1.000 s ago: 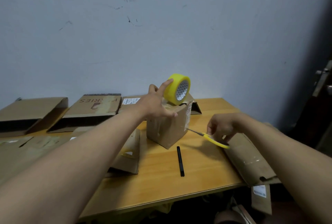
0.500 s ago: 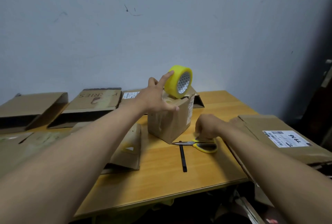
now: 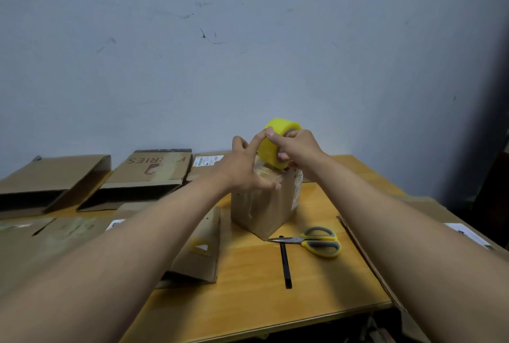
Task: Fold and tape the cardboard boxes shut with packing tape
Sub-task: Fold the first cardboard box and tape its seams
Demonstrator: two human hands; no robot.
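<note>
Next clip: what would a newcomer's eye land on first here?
The bright yellow roll of packing tape, held up over the small brown cardboard box at the middle of the wooden table: the right hand grips it, the left hand spreads on the box top. Yellow-handled scissors lie right of the box.

Both hands on tape roll (yellow), atop box

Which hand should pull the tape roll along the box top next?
Probably the right hand: it grips the yellow tape roll, while the left hand rests spread on the small box, steadying it.
</note>
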